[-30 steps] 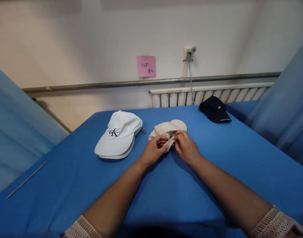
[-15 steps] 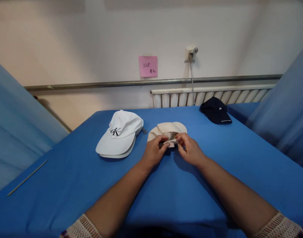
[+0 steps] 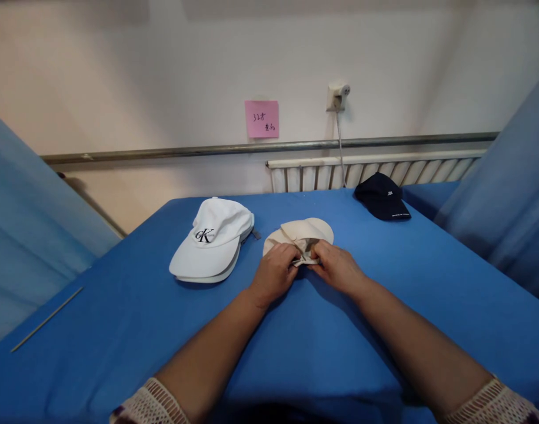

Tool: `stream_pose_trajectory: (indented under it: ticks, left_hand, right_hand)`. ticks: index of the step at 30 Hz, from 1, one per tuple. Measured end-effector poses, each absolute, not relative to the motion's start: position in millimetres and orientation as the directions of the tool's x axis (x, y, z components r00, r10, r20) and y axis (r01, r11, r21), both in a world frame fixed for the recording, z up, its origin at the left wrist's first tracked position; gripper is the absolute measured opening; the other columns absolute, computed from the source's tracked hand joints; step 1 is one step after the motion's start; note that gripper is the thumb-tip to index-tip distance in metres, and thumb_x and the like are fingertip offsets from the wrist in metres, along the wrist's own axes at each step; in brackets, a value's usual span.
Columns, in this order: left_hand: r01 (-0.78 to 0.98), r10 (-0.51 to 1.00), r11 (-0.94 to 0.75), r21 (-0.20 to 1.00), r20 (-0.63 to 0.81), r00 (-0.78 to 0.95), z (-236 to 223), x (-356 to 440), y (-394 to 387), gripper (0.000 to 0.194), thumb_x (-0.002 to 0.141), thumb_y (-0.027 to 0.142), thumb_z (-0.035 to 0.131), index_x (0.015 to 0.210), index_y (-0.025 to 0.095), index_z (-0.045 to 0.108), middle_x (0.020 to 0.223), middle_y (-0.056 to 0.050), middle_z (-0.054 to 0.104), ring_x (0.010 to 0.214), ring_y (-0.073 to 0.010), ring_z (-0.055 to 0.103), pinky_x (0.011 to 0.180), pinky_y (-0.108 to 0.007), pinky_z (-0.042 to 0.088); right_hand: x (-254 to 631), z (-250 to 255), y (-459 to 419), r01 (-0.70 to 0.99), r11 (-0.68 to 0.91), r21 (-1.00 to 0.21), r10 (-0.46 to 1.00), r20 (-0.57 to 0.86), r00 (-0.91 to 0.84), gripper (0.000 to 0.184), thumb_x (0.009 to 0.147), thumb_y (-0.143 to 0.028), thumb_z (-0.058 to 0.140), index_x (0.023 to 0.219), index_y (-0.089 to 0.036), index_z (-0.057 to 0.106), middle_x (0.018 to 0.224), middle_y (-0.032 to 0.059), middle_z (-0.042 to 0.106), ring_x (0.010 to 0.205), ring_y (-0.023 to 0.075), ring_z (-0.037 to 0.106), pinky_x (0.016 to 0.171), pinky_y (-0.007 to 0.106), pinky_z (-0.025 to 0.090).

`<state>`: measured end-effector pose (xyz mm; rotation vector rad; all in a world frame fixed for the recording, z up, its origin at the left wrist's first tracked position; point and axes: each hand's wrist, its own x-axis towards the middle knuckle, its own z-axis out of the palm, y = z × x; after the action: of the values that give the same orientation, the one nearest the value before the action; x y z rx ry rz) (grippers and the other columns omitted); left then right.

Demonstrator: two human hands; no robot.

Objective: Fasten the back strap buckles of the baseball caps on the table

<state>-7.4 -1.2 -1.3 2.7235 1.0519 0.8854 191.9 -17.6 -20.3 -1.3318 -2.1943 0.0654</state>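
Observation:
A beige cap lies in the middle of the blue-covered table, its brim pointing away from me and its opening at the near edge. My left hand pinches the near left rim of the cap, fingers curled over the cloth. On the near right rim, my right hand grips the edge, with its fingertips tucked inside the opening. The strap at the back is mostly hidden by my fingers. To the left of my hands sit white caps stacked together, the top one bearing black letters.
A black cap rests at the back right of the table. Along the left edge lies a thin stick. Blue curtains hang on both sides. A radiator and a metal rail run along the wall behind.
My fingers have closed further over the cap's near rim, and my right fingertips have gone into the opening. The rim now looks more turned up. The other caps stay put.

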Motion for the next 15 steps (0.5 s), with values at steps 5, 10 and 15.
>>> stream_pose_trajectory:
  ticks: [5,10,15]
  left_hand:
    - [0.567,0.542,-0.807,0.167,0.589,0.599,-4.0,-3.3,-5.1,0.009,0.081,0.013,0.052,0.087,0.019,0.056,0.093,-0.008,0.062,0.089,-0.0219,0.054,0.082,-0.035,0.044]
    - [0.577,0.492,-0.811,0.099,0.649,0.58,-6.6,-2.0,-5.9,0.008,0.086,0.016,0.048,0.086,0.018,0.055,0.09,-0.009,0.062,0.084,-0.0216,0.053,0.079,-0.036,0.044]
    - [0.518,0.485,-0.844,0.136,0.607,0.63,-4.1,0.9,-10.4,0.014,0.081,0.01,0.047,0.088,0.019,0.055,0.096,-0.01,0.063,0.092,-0.0226,0.055,0.085,-0.038,0.044]
  right_hand:
    - [189.4,-18.3,-18.0,0.898,0.348,-0.269,0.864,0.465,-0.195,0.011,0.076,-0.012,0.055,0.083,-0.021,0.052,0.084,0.0042,0.06,0.074,0.0182,0.056,0.065,0.028,0.037]
    - [185.6,-14.9,-22.7,0.9,0.376,-0.218,0.84,0.49,-0.233,0.007,0.079,-0.021,0.056,0.084,-0.02,0.052,0.086,0.0075,0.06,0.077,0.0216,0.056,0.067,0.031,0.039]
    - [184.7,-12.9,-23.6,0.92,0.345,-0.188,0.858,0.462,-0.227,0.009,0.078,-0.013,0.054,0.083,-0.02,0.053,0.088,0.0088,0.061,0.074,0.0208,0.057,0.064,0.03,0.038]
